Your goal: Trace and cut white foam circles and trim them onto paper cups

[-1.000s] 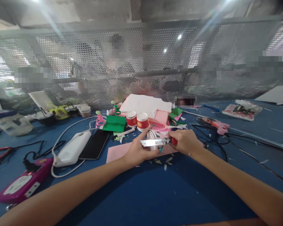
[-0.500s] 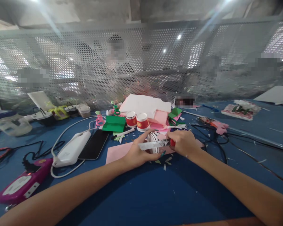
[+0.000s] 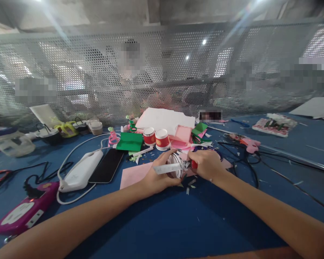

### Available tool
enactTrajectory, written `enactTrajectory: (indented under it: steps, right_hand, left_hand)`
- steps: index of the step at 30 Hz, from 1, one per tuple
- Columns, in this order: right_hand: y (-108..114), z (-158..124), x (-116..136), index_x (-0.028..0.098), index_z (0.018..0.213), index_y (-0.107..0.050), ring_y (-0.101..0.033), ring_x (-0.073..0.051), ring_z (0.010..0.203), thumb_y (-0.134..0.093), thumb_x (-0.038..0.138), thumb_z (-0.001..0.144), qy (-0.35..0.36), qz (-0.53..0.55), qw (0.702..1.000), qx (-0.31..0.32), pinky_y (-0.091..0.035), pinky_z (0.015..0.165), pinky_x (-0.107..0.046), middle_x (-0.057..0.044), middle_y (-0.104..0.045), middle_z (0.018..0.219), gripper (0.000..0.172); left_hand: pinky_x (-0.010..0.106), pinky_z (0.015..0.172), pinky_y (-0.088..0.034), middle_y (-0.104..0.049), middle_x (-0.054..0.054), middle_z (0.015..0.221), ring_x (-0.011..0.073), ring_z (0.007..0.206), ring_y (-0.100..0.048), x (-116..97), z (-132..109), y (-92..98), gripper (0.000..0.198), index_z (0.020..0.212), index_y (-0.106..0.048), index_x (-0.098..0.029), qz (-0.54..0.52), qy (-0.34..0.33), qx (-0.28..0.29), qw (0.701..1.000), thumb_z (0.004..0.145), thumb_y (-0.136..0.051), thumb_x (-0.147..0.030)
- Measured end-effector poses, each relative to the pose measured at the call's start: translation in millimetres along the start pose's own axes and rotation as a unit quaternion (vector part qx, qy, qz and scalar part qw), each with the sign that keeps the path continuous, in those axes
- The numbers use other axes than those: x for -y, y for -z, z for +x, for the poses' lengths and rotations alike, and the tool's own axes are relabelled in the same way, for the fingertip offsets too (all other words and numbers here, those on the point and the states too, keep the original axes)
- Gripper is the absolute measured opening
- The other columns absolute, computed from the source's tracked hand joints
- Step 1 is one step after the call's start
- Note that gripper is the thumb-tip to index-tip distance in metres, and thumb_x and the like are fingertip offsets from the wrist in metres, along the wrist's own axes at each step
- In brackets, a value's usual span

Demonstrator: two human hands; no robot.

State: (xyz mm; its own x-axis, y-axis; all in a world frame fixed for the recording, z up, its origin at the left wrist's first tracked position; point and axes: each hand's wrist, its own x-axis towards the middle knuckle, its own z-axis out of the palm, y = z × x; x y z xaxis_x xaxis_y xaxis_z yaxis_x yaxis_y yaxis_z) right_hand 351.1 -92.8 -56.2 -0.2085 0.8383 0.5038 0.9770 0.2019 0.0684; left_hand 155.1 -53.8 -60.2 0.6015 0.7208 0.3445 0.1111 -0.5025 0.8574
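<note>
My left hand is wrapped round a white paper cup with dark lines, held on its side above the table. My right hand is closed on a red-handled tool, mostly covered by the fingers, so its exact kind is unclear. Its metal part meets the cup. A pale flat strip sticks out leftward from there, across the cup and in front of my left hand; whether it is a blade or cut paper I cannot tell. Pink paper lies under the hands, with small scraps nearby.
Two red cups stand beyond my hands, beside green card and a white sheet. A phone, power bank and purple power strip lie left. Right are a pink glue gun and cables. A perforated screen rises behind.
My right hand has shifted slightly left with the red-handled tool. The pale strip has also moved a little left. The cup is turned slightly, and my left thumb has drawn back a bit.
</note>
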Motion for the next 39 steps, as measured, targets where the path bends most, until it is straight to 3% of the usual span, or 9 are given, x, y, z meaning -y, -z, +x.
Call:
enactTrajectory:
  steps: [4, 7, 12, 17, 21, 26, 33, 39]
  right_hand:
    - [-0.4, 1.4, -0.9, 0.018, 0.074, -0.067, -0.057, -0.016, 0.059, -0.052, 0.025, 0.069, -0.017, 0.017, 1.000, 0.005, -0.024, 0.054, -0.026, -0.006, -0.068, 0.065, 0.017]
    - [-1.3, 2.1, -4.9, 0.017, 0.075, -0.068, -0.058, -0.017, 0.061, -0.053, 0.028, 0.070, -0.034, 0.025, 0.999, 0.009, -0.025, 0.054, -0.026, -0.006, -0.069, 0.067, 0.019]
    - [0.1, 0.6, -11.5, 0.018, 0.075, -0.069, -0.058, -0.017, 0.061, -0.052, 0.024, 0.069, -0.041, 0.024, 0.999, 0.024, -0.026, 0.054, -0.026, -0.007, -0.071, 0.069, 0.019]
    - [3.3, 0.5, -4.9, 0.018, 0.076, -0.068, -0.059, -0.017, 0.063, -0.054, 0.025, 0.070, -0.035, 0.035, 0.998, 0.031, -0.027, 0.054, -0.026, -0.006, -0.070, 0.067, 0.017]
    - [2.9, 2.6, -0.9, 0.019, 0.075, -0.068, -0.061, -0.018, 0.064, -0.055, 0.026, 0.070, -0.043, 0.035, 0.998, 0.029, -0.027, 0.054, -0.026, -0.005, -0.071, 0.068, 0.015]
    - [2.0, 2.6, -8.2, 0.021, 0.077, -0.069, -0.062, -0.020, 0.064, -0.058, 0.030, 0.067, -0.084, 0.023, 0.996, 0.015, -0.029, 0.054, -0.026, -0.005, -0.071, 0.067, 0.017]
    - [0.7, 1.9, -16.1, 0.020, 0.081, -0.071, -0.065, -0.021, 0.069, -0.053, 0.029, 0.069, -0.055, 0.018, 0.997, 0.048, -0.030, 0.056, -0.027, -0.007, -0.073, 0.073, 0.024]
    - [0.3, 4.3, -10.4, 0.018, 0.078, -0.071, -0.063, -0.020, 0.066, -0.054, 0.027, 0.068, -0.042, 0.000, 0.997, 0.059, -0.027, 0.053, -0.026, -0.007, -0.072, 0.071, 0.022]
  left_hand:
    - [0.038, 0.082, -0.054, -0.063, 0.005, 0.097, 0.0198, 0.084, -0.064, -13.5, -1.7, -2.2, 0.081, 0.135, -0.041, -0.023, -0.105, 0.066, 0.028, 0.992, 0.062, -0.077, -0.020]
    - [0.037, 0.083, -0.055, -0.061, 0.006, 0.105, 0.0182, 0.087, -0.064, -17.5, -1.1, -1.4, 0.081, 0.134, -0.040, -0.021, -0.163, 0.068, 0.032, 0.984, 0.062, -0.077, -0.019]
    - [0.038, 0.087, -0.054, -0.059, 0.008, 0.114, 0.0203, 0.093, -0.064, -12.4, 0.4, 1.8, 0.084, 0.136, -0.041, -0.020, -0.170, 0.050, 0.030, 0.984, 0.060, -0.078, -0.017]
    - [0.040, 0.088, -0.054, -0.055, 0.012, 0.129, 0.0291, 0.112, -0.058, -7.4, -1.3, 1.2, 0.087, 0.135, -0.048, -0.024, -0.094, 0.032, 0.046, 0.994, 0.054, -0.081, -0.016]
    - [0.042, 0.086, -0.056, -0.056, 0.011, 0.127, 0.0246, 0.101, -0.063, -5.6, -1.5, -0.5, 0.087, 0.136, -0.045, -0.025, -0.097, 0.054, 0.069, 0.991, 0.056, -0.079, -0.013]
    - [0.044, 0.089, -0.055, -0.059, 0.012, 0.119, 0.0260, 0.102, -0.063, 0.5, 0.4, -2.1, 0.080, 0.129, -0.048, -0.018, -0.106, 0.079, 0.027, 0.991, 0.056, -0.081, -0.015]
    - [0.042, 0.096, -0.051, -0.053, 0.009, 0.127, 0.0253, 0.112, -0.059, 1.1, 2.7, -2.1, 0.086, 0.132, -0.041, -0.024, -0.212, 0.062, 0.033, 0.975, 0.057, -0.082, -0.014]
    - [0.044, 0.095, -0.051, -0.054, 0.008, 0.125, 0.0258, 0.110, -0.059, -2.8, 2.2, 1.4, 0.092, 0.136, -0.038, -0.027, -0.236, 0.079, 0.075, 0.966, 0.057, -0.081, -0.013]
